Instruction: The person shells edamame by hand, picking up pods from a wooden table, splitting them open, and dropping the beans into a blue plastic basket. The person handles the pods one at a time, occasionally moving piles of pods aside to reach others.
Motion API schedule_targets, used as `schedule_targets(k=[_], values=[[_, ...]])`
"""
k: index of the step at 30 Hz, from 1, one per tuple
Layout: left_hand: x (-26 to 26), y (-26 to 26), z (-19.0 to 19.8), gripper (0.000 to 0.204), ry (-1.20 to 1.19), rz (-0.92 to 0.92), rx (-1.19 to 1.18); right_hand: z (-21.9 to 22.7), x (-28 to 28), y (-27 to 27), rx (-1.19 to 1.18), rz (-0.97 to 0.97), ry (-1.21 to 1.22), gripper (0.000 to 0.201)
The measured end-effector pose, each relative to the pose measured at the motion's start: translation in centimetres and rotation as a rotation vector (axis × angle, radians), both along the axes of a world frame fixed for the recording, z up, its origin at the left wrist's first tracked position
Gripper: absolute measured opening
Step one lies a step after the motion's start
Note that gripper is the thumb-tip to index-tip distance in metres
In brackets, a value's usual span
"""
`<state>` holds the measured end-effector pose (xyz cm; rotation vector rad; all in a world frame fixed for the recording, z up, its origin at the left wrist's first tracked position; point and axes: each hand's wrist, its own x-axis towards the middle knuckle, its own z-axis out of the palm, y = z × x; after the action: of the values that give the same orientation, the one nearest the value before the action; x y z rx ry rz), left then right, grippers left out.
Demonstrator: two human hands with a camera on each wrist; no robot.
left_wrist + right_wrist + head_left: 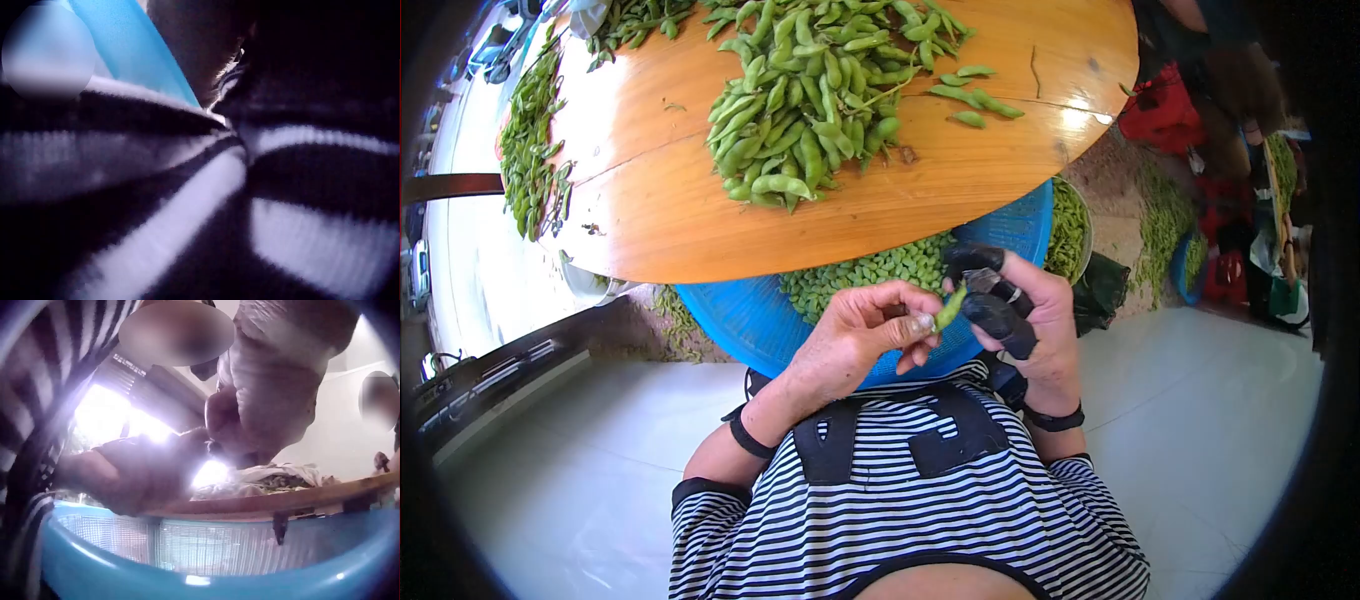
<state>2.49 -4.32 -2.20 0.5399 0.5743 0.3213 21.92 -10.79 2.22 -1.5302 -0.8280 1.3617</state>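
Observation:
Over the blue basket (735, 325), my left hand (840, 345) pinches a green soybean pod (950, 308) between thumb and forefinger. The right hand (1040, 310) has dark covers on its thumb and some fingers, and its curled fingertips grip the upper end of that same pod. Shelled green beans (855, 275) lie in the basket below both hands. From beneath, the right wrist view catches the right palm (275, 381) and the blurred left hand (140, 475); the pod is hidden there. Striped cloth fills most of the left wrist view.
A round wooden table (650, 220) overhangs the basket and bears a big heap of soybean pods (800, 110), with more pods (530, 140) along its left side. To the right stand a bowl of green pieces (1065, 230) and a dark bag (1102, 292). Green scraps (1160, 235) litter the floor.

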Motion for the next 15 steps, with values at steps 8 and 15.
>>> schedule_targets(k=[8, 15], values=[[-0.2, -0.2, -0.1, 0.017, 0.229, -0.109, 0.502, -1.5, -1.5, 1.3, 0.383, 0.167, -0.447, 0.037], [0.2, 0.0, 0.6, 0.018, 0.314, 0.004, 0.766, -1.7, -0.4, 0.3, 0.14, 0.125, -0.116, 0.042]])
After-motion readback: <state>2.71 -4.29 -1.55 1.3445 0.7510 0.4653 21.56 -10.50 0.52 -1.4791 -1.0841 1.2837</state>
